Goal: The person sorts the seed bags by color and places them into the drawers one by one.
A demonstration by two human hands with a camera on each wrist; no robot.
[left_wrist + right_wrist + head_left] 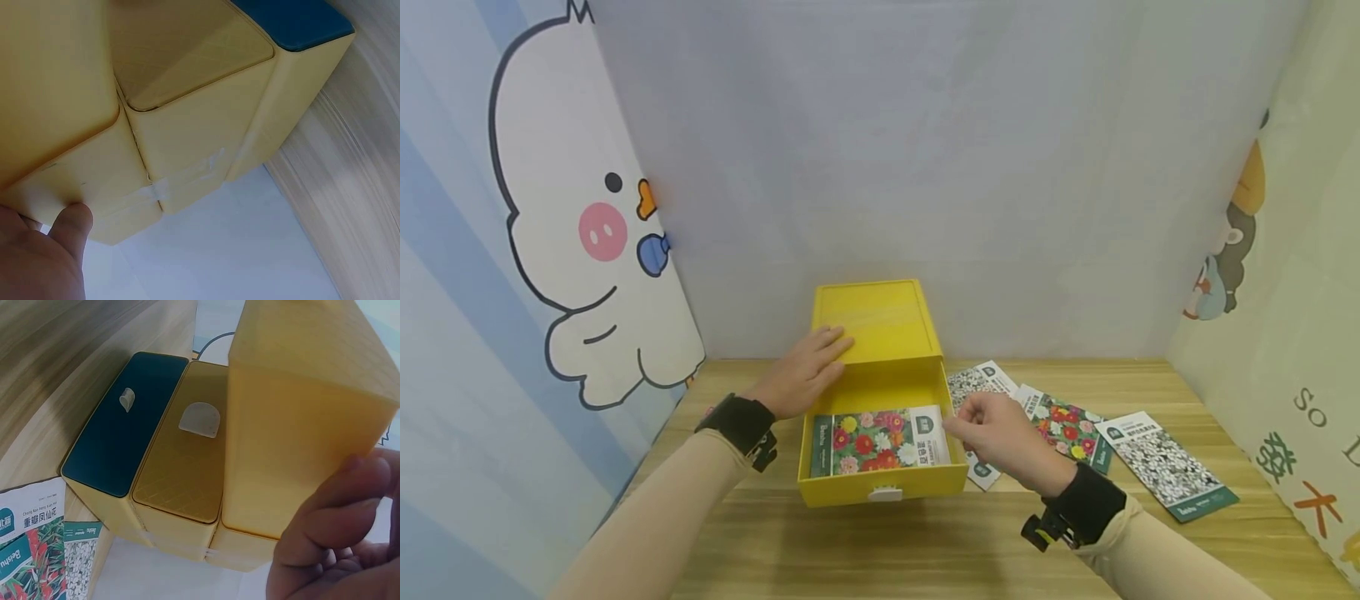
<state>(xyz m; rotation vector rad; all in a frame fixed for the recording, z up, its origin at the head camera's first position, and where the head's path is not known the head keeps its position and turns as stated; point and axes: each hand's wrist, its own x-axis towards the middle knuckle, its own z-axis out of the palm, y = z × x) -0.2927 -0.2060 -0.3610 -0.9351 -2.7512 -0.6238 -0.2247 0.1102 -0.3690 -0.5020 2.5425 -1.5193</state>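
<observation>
Packet (874, 442), and we have it lying flat in the pulled-out drawer (925, 481), its long axis running left to right. We read the white lettered end pointing right, the green band left, with bright printed flowers between; the surface looks smooth and flat.

Around it we get thin yellow walls, straight-sided with rounded corners, and a small pale handle (885, 494) on the near face. Over on the far side, the boxy yellow cabinet (880, 321) shows a raised rim on top. Below, from the right wrist, we spot a teal front (125, 437) and a quilted yellow one (178, 465), clear tape (161, 189) binding the sides.

Now the hands! Our left hand (805, 375) rests on the cabinet's near left corner, fingers extended, unclenched. Our right hand (1000, 433) is at the drawer's right wall, fingers bent; we cannot tell whether they pinch anything. Further right, more packets (1157, 462) lie slanted on the wood-grained table (850, 550).
</observation>
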